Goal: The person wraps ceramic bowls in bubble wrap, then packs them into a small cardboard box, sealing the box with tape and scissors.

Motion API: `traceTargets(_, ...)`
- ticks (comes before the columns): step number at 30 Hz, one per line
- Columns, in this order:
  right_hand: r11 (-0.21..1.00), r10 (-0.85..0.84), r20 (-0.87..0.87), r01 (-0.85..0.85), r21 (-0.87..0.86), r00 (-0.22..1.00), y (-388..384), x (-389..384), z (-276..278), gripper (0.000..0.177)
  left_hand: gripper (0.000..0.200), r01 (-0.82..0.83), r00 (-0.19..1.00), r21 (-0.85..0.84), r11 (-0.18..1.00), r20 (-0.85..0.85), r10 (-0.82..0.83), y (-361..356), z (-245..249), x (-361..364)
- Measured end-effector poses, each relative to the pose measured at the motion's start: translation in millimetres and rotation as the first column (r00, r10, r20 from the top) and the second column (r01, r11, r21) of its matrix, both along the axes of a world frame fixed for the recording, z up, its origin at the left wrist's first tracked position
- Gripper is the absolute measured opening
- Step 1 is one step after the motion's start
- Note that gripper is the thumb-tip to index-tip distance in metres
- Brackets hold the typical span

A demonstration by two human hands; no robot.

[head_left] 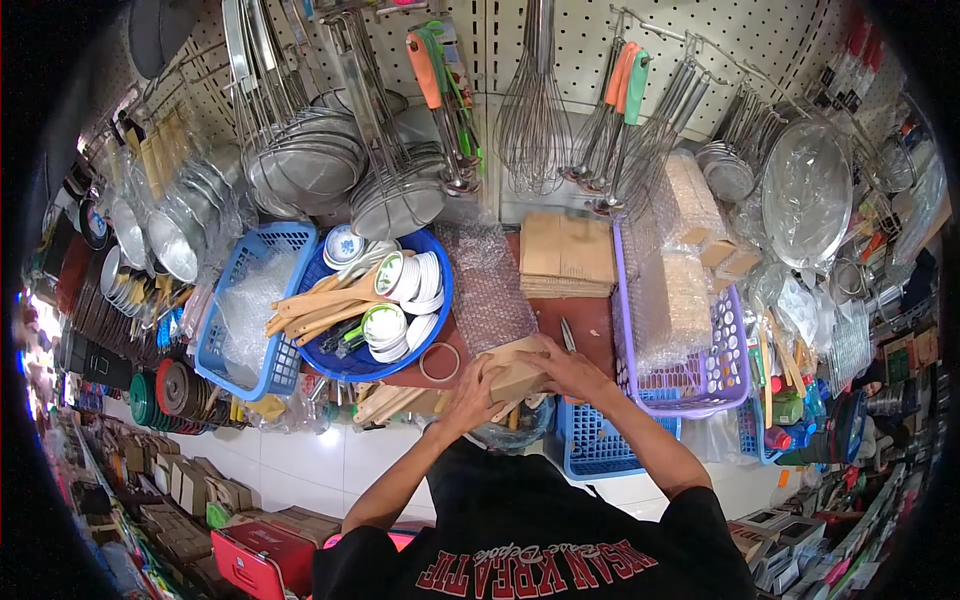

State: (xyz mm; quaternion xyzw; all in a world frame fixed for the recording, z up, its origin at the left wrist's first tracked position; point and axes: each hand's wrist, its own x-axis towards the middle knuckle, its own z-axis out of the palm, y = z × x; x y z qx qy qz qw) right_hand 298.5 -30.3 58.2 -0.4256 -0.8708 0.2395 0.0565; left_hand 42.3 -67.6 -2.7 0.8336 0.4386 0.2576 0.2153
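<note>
A small brown cardboard box (518, 372) is at the near edge of the reddish-brown table, between my two hands. My left hand (473, 400) grips its left side with the fingers bent. On its right side my right hand (572, 374) is closed over the top edge. A sheet of bubble wrap (487, 285) lies flat just beyond the box. Left of the box rests a ring like a roll of tape (440, 362). A thin pointed tool, perhaps scissors or a cutter (568, 335), lies near my right hand. The inside of the box cannot be seen.
A blue basin (447, 300) holds white bowls and wooden spatulas. Left of it stands a light blue basket (212, 340). Flat brown cardboard (568, 250) is stacked behind. At right, a purple basket (690, 405) holds bubble-wrapped boxes (675, 300). Whisks (535, 130) and strainers (305, 165) hang above.
</note>
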Motion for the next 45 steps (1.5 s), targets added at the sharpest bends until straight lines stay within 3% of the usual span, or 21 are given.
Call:
traceTargets(4, 1.0, 0.026, 0.019, -0.025, -0.016, 0.999, 18.9, -6.8, 3.0, 0.085, 0.073, -0.013, 0.991, -0.149, 0.989, 0.127, 0.032, 13.4, 13.2, -4.1)
traceTargets(8, 0.992, 0.077, 0.062, -0.071, -0.101, 0.995, 49.2, -3.2, -23.8, 0.086, 0.075, -0.014, 0.999, -0.099, 0.995, 0.035, 0.017, 30.0, 27.6, -8.7)
traceTargets(10, 0.984, 0.136, 0.084, -0.125, -0.131, 0.987, 58.7, -7.5, -6.5, 0.086, 0.075, -0.015, 0.999, -0.124, 0.992, 0.026, 0.019, 34.9, 32.1, -11.0)
traceTargets(17, 0.917, 0.313, 0.176, -0.249, -0.313, 0.933, 82.3, -21.2, 9.1, 0.089, 0.081, 0.053, 0.998, -0.409, 0.911, 0.008, -0.054, 49.5, 41.3, -17.8)
traceTargets(19, 0.896, 0.339, 0.193, -0.253, -0.364, 0.921, 93.0, -22.8, -2.5, 0.089, 0.081, 0.086, 0.996, -0.451, 0.888, 0.033, -0.08, 53.1, 44.9, -19.4)
traceTargets(22, 0.829, 0.38, 0.218, -0.226, -0.512, 0.899, 117.0, -27.4, -26.4, 0.089, 0.077, 0.182, 0.976, -0.568, 0.802, 0.205, -0.077, 66.7, 24.0, -24.0)
traceTargets(25, 0.769, 0.414, 0.281, -0.168, -0.616, 0.866, 130.7, -33.3, -29.3, 0.087, 0.077, 0.166, 0.985, -0.528, 0.833, 0.121, -0.119, 74.9, 23.1, -27.1)
traceTargets(28, 0.682, 0.408, 0.271, -0.094, -0.725, 0.872, 145.1, -32.8, -43.7, 0.087, 0.077, 0.151, 0.988, -0.619, 0.77, 0.1, -0.114, 78.5, 29.1, -29.7)
traceTargets(32, 0.527, 0.386, 0.18, -0.056, -0.848, 0.905, 152.5, -28.9, -45.4, 0.088, 0.071, 0.074, 0.997, -0.374, 0.925, -0.002, -0.081, 77.0, 13.9, -30.2)
traceTargets(34, 0.522, 0.361, 0.177, -0.041, -0.852, 0.916, 148.9, -27.0, -32.3, 0.088, 0.063, -0.025, 0.993, -0.163, 0.986, -0.115, 0.006, 58.7, 41.6, -15.4)
traceTargets(35, 0.519, 0.347, 0.176, -0.032, -0.854, 0.921, 148.1, -26.1, -28.9, 0.089, 0.058, -0.014, 0.999, -0.113, 0.994, -0.038, 0.009, 49.7, 53.8, -7.1)
traceTargets(38, 0.494, 0.377, 0.137, -0.073, -0.866, 0.916, 150.8, -23.9, -32.9, 0.086, 0.051, 0.062, 0.998, 0.009, 0.998, -0.002, -0.062, 20.4, 52.9, 14.0)
traceTargets(41, 0.494, 0.359, 0.143, -0.058, -0.867, 0.922, 149.2, -24.9, -37.1, 0.083, 0.044, 0.16, 0.975, 0.092, 0.983, -0.168, -0.143, -18.5, 55.4, 33.0)
traceTargets(44, 0.43, 0.346, 0.119, -0.045, -0.902, 0.93, 150.0, -25.0, -51.3, 0.083, 0.048, 0.088, 0.991, 0.093, 0.992, -0.111, -0.078, -43.1, 33.0, 48.9)
traceTargets(45, 0.412, 0.341, 0.111, -0.042, -0.91, 0.933, 148.4, -25.4, -53.2, 0.082, 0.056, 0.094, 0.977, 0.081, 0.992, -0.199, -0.076, -46.3, 30.3, 50.6)
